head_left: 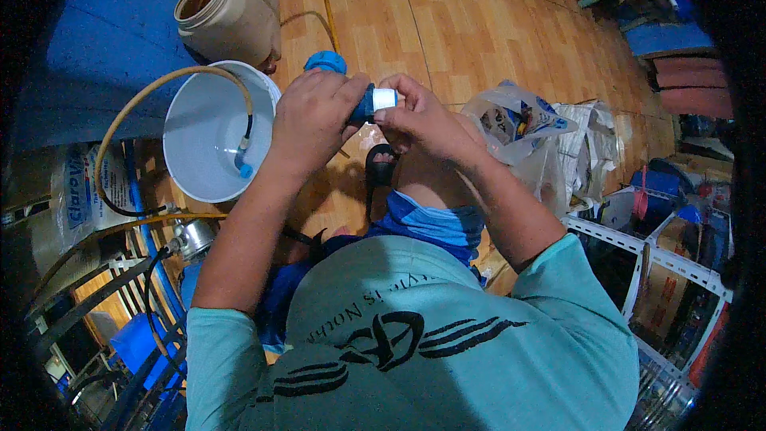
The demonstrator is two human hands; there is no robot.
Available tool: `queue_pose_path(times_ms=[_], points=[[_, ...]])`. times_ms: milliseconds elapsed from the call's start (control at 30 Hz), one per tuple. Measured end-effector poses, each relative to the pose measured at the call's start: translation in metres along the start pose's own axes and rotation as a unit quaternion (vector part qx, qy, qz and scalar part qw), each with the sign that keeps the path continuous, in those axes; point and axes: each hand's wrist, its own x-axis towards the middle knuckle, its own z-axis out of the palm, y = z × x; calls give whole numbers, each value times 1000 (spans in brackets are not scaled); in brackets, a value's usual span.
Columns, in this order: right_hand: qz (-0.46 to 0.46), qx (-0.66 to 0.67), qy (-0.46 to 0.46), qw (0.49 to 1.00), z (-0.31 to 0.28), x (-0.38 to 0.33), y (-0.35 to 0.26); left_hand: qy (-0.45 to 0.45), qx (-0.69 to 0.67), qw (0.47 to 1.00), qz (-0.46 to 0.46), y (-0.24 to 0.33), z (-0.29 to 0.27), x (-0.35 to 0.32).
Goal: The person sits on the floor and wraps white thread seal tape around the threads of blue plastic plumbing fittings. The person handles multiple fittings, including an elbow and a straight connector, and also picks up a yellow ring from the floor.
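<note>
My left hand (319, 116) is wrapped round a blue plastic pipe fitting (325, 61). Its round ribbed end sticks out above my fingers, and another blue part (363, 105) shows by my fingertips. From that side projects a short white cylinder (384, 99); whether it is a tape-wrapped thread or a separate roll, I cannot tell. The thumb and forefinger of my right hand (415, 118) close on the white cylinder's right end. Most of the fitting's middle is hidden under my left hand.
Left of my hands stands a white bucket (179, 144) with a brown hose (128, 112) hanging into it. Behind it is a beige jug (247, 28). Plastic bags (511, 124) and a white sack (589, 152) lie to the right, near a white metal rack (654, 251).
</note>
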Motion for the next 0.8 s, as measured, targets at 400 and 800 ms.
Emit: queue_pose_path(times_ms=[400,800], points=[[-402,-662,27,632,31,-27,-72,-310,-534,747,-248,-16,-61,8],[-271,-692,-5,669,37,-12,-57,-233,-224,928,-186,3,-56,-5]])
